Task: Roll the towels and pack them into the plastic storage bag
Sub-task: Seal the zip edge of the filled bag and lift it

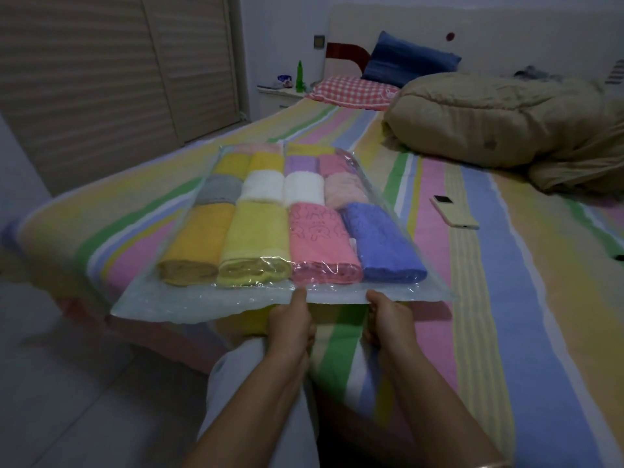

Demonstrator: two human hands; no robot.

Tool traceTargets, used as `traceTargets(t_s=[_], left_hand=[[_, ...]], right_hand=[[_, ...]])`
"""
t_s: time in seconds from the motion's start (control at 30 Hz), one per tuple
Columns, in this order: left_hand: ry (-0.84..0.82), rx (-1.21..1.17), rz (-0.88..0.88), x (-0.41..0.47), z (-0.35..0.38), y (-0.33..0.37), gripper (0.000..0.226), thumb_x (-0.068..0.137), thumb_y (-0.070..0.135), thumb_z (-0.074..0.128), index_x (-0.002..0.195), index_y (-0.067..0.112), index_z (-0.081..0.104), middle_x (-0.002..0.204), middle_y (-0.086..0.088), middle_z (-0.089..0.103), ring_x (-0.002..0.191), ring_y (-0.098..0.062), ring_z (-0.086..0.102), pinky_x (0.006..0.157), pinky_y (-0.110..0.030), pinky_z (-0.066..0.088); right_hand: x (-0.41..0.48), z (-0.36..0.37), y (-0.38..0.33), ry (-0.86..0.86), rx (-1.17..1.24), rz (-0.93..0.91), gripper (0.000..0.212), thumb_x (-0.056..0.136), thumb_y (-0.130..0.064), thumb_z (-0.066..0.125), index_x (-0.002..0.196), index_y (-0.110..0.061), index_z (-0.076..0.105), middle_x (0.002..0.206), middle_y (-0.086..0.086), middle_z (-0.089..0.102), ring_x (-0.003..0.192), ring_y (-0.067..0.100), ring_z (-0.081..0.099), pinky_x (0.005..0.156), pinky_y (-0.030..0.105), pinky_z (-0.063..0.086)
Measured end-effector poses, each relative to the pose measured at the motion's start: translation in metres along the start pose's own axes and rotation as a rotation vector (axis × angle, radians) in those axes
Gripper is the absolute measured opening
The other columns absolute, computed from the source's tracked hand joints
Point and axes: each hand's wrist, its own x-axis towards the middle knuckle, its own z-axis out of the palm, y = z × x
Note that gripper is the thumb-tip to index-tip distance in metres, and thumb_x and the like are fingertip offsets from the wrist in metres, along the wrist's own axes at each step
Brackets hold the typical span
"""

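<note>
My left hand point(292, 324) pinches the near rim of the clear, crinkly plastic storage bag point(202, 302), thumb on top and fingers curled beneath. My right hand point(388, 319), just beside it, grips the same rim with its fingers tucked under. The empty glossy flap spreads wide to either side of my hands.

Just past my thumbs lie four plump terry rolls, pressed side by side:
- an orange towel roll point(199, 244)
- a pale yellow towel roll point(256, 244)
- a pink printed towel roll point(320, 244)
- a blue towel roll point(381, 244)

Beyond them sit shorter rolls, among them a fluffy white towel roll point(263, 185). The bag rests on the striped cotton bedsheet point(489, 298) ahead of me.

I see no loose towels, so I judge rolling and packing done. Only closing the mouth seems left, and I cannot tell whether it is sealed.
</note>
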Motion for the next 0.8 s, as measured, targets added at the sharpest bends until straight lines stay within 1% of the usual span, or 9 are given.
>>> traceTargets(t_s=[0.2, 0.3, 0.37, 0.43, 0.5, 0.53, 0.57, 0.67, 0.8], left_hand=[[-0.031, -0.059, -0.025, 0.001, -0.024, 0.013, 0.043, 0.096, 0.024, 0.049, 0.059, 0.021, 0.027, 0.034, 0.01, 0.019, 0.024, -0.005, 0.018, 0.034, -0.008, 0.014], [-0.037, -0.079, -0.051, 0.0, -0.023, 0.015, 0.043, 0.096, 0.023, 0.047, 0.059, 0.021, 0.027, 0.034, 0.01, 0.019, 0.024, -0.005, 0.017, 0.036, -0.007, 0.015], [-0.039, -0.087, -0.058, -0.002, -0.023, 0.016, 0.043, 0.096, 0.023, 0.047, 0.058, 0.021, 0.027, 0.034, 0.009, 0.02, 0.024, -0.005, 0.018, 0.035, -0.007, 0.015], [-0.036, -0.076, -0.071, -0.002, -0.022, 0.017, 0.044, 0.096, 0.024, 0.049, 0.056, 0.018, 0.03, 0.032, 0.009, 0.023, 0.023, -0.005, 0.02, 0.034, -0.008, 0.017], [-0.021, -0.023, -0.089, -0.002, -0.024, 0.018, 0.046, 0.095, 0.027, 0.05, 0.052, 0.016, 0.035, 0.03, 0.008, 0.028, 0.023, -0.006, 0.024, 0.035, -0.01, 0.02], [-0.012, 0.002, -0.091, -0.001, -0.026, 0.02, 0.047, 0.094, 0.029, 0.051, 0.051, 0.016, 0.038, 0.029, 0.007, 0.03, 0.023, -0.006, 0.025, 0.035, -0.01, 0.021], [-0.006, 0.013, -0.088, 0.001, -0.028, 0.021, 0.048, 0.094, 0.03, 0.051, 0.05, 0.016, 0.039, 0.03, 0.007, 0.031, 0.023, -0.006, 0.026, 0.036, -0.01, 0.022], [-0.014, -0.012, -0.093, 0.003, -0.034, 0.022, 0.05, 0.094, 0.029, 0.052, 0.047, 0.016, 0.04, 0.031, 0.006, 0.032, 0.023, -0.006, 0.026, 0.035, -0.009, 0.021], [-0.063, -0.067, -0.134, 0.002, -0.038, 0.027, 0.051, 0.096, 0.027, 0.048, 0.048, 0.019, 0.031, 0.031, 0.008, 0.023, 0.023, -0.006, 0.019, 0.035, -0.007, 0.016]], right_hand=[[0.001, 0.0, 0.003, 0.052, -0.022, -0.004, 0.042, 0.087, -0.018, 0.059, 0.05, -0.017, 0.038, 0.035, -0.004, 0.032, 0.031, 0.012, 0.03, 0.042, 0.025, 0.024], [-0.009, 0.01, 0.004, 0.071, -0.035, -0.022, 0.043, 0.091, -0.029, 0.056, 0.053, -0.017, 0.041, 0.04, -0.002, 0.032, 0.034, 0.015, 0.031, 0.042, 0.024, 0.027], [-0.025, 0.028, 0.004, -0.036, -0.028, 0.013, 0.046, 0.093, -0.044, 0.054, 0.057, -0.018, 0.043, 0.039, -0.005, 0.031, 0.033, 0.012, 0.03, 0.04, 0.02, 0.026], [-0.041, 0.055, 0.007, -0.208, 0.009, 0.098, 0.048, 0.09, -0.048, 0.057, 0.057, -0.014, 0.051, 0.039, -0.002, 0.04, 0.034, 0.013, 0.039, 0.04, 0.02, 0.034], [-0.048, 0.08, 0.016, -0.246, -0.024, 0.107, 0.052, 0.086, -0.045, 0.063, 0.051, -0.006, 0.06, 0.047, 0.008, 0.058, 0.046, 0.024, 0.058, 0.05, 0.034, 0.051], [-0.048, 0.088, 0.019, -0.226, -0.085, 0.08, 0.052, 0.085, -0.044, 0.063, 0.05, -0.005, 0.064, 0.053, 0.012, 0.064, 0.054, 0.029, 0.064, 0.057, 0.044, 0.056], [-0.048, 0.093, 0.021, -0.191, -0.114, 0.049, 0.05, 0.085, -0.04, 0.062, 0.049, -0.006, 0.065, 0.057, 0.013, 0.066, 0.059, 0.032, 0.067, 0.063, 0.048, 0.057], [-0.046, 0.096, 0.025, -0.137, -0.128, 0.035, 0.042, 0.087, -0.029, 0.059, 0.051, -0.008, 0.059, 0.056, 0.011, 0.064, 0.057, 0.028, 0.064, 0.06, 0.038, 0.053], [-0.044, 0.098, 0.024, -0.127, -0.069, 0.07, 0.029, 0.08, -0.027, 0.061, 0.056, -0.011, 0.056, 0.055, 0.009, 0.057, 0.056, 0.025, 0.058, 0.055, 0.033, 0.045]])
